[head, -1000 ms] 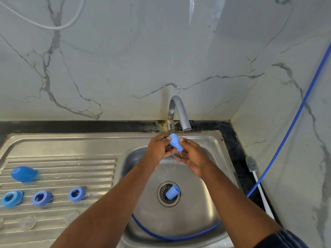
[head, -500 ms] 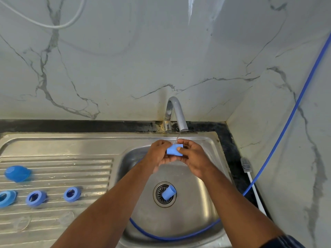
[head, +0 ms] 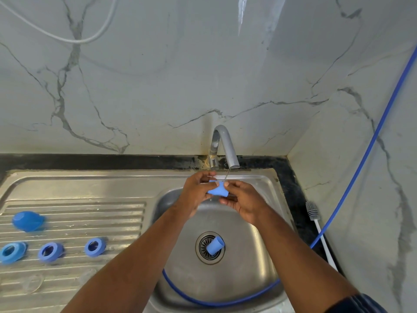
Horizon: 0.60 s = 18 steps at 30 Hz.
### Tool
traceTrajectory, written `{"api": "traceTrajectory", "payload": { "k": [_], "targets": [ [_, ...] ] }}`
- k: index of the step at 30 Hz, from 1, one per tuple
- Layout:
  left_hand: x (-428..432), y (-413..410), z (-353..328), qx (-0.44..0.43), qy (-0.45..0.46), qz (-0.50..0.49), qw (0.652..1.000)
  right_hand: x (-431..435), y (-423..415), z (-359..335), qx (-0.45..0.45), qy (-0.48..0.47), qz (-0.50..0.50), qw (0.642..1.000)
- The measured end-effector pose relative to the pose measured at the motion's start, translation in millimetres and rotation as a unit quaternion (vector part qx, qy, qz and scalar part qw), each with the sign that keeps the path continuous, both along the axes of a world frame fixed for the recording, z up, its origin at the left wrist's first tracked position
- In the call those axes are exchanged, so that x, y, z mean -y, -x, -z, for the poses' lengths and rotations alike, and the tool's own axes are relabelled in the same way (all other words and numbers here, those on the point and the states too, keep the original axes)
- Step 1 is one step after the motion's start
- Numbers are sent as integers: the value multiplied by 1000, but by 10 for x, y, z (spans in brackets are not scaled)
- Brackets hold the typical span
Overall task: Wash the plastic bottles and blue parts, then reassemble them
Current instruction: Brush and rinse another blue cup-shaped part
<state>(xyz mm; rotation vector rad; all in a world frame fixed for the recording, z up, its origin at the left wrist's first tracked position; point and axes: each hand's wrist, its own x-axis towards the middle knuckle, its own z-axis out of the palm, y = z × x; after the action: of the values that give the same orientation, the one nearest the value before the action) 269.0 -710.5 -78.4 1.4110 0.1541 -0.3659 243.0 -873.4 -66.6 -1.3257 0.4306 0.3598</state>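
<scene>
left hand (head: 196, 193): grips blue cup (head: 218, 191) | right hand (head: 244, 205): pinches its other end | tap (head: 226, 143): thin stream onto it | second blue cup (head: 215, 245): on sink drain (head: 203, 256)

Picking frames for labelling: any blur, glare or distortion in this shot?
Head view: the left hand, right hand and the blue part they hold are fairly sharp; the blue rings at the left edge look smeared; a glare streak marks the marble wall; wide-angle stretching grows toward the frame edges.
</scene>
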Motion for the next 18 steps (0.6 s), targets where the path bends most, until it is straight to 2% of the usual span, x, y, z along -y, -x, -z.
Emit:
{"api": "traceTrajectory", "payload": {
  "k": [2,5,7,12,16,18],
  "targets": [
    [-27,-7,22,-18,-17,-6,1000,-3,-17,16,23,-11,3,1000],
    [-48,14,39,-71,-20,17,997,4,-20,60,47,31,2,998],
    [-40,29,61,-92,-7,25,995,27,-6,80,53,59,-3,997],
    [-35,34,86,-149,40,-14,988,5,-4,118,84,61,9,994],
    [-36,86,93,-203,125,-9,971,-91,23,115,106,175,-44,978],
    [-28,122,132,-204,86,9,975,-118,31,72,125,249,-61,958]
  ]
}}
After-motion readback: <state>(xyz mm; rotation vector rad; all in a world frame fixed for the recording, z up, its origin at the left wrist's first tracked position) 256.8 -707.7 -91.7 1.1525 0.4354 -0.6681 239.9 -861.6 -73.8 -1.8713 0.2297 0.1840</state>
